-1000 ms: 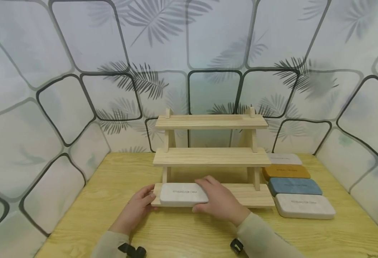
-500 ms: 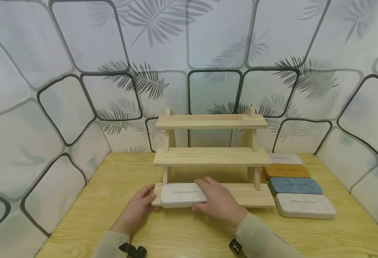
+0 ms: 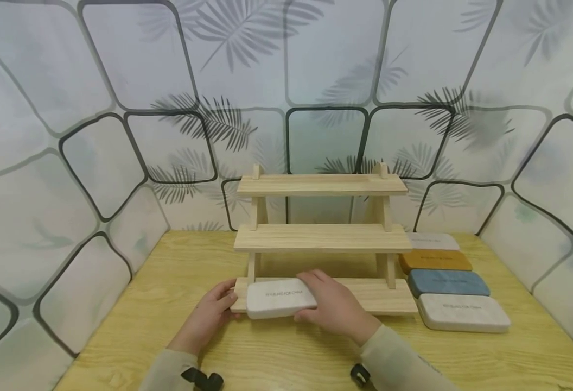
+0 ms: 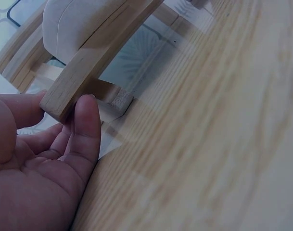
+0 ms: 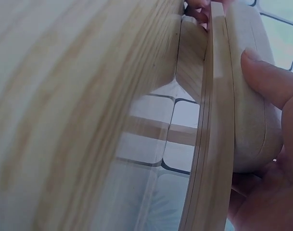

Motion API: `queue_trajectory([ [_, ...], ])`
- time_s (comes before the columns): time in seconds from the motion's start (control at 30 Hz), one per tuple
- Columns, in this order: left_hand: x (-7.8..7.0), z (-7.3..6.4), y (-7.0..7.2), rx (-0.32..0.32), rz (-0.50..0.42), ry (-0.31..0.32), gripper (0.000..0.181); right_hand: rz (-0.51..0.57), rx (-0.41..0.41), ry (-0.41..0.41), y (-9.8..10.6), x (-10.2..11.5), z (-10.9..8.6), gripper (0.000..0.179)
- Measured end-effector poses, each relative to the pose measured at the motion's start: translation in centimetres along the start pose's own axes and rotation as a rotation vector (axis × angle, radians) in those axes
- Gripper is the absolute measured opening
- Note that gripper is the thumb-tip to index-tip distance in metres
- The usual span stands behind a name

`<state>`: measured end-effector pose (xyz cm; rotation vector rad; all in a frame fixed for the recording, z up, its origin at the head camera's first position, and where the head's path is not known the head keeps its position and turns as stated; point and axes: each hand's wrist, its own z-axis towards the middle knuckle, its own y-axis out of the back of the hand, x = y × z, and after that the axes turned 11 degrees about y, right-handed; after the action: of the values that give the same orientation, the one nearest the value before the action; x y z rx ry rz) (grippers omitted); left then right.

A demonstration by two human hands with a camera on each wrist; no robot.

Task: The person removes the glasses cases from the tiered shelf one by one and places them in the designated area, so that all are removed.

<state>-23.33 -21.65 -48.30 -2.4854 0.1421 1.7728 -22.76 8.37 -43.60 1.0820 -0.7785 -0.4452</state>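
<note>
A white glasses case [image 3: 280,298] with printed lettering lies on the bottom tier of a pale wooden three-step display stand [image 3: 323,238]. Its left front corner juts slightly over the tier's front edge, so it sits a little askew. My right hand [image 3: 334,302] grips the case by its right end; in the right wrist view the thumb lies along the near side of the case [image 5: 254,110]. At the tier's left end, my left hand [image 3: 210,315] pinches the board, thumb above and fingers beneath, as the left wrist view shows with the board end [image 4: 64,98].
To the right of the stand, several similar cases lie in a row on the wood-grain table [image 3: 135,326]: a white one [image 3: 464,313], a blue one [image 3: 449,283], an orange one [image 3: 435,260] and a pale one [image 3: 433,241]. Patterned cloth walls [image 3: 325,141] enclose the table.
The white case has turned slightly, its left end coming toward me and a little to the right, with my right hand still on it. My left hand stays at the board's end.
</note>
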Motion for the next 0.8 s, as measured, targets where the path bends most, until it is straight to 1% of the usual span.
queue_trajectory([
  [0.1, 0.1, 0.0, 0.1, 0.008, -0.005, 0.002, 0.048, 0.006, 0.002, 0.007, 0.1, 0.0, -0.2, 0.085],
  [0.3, 0.0, 0.0, 0.0, 0.004, -0.008, 0.019, 0.047, 0.013, 0.009, 0.019, 0.4, -0.3, -0.5, 0.084],
  [0.53, -0.1, -0.3, -0.1, 0.001, 0.004, 0.006, 0.049, 0.029, 0.007, 0.025, 0.5, -1.1, -1.0, 0.083],
  [0.8, -0.1, -0.4, -0.1, 0.005, 0.002, 0.005, 0.049, 0.031, -0.005, 0.038, 0.8, -1.9, -2.2, 0.079],
])
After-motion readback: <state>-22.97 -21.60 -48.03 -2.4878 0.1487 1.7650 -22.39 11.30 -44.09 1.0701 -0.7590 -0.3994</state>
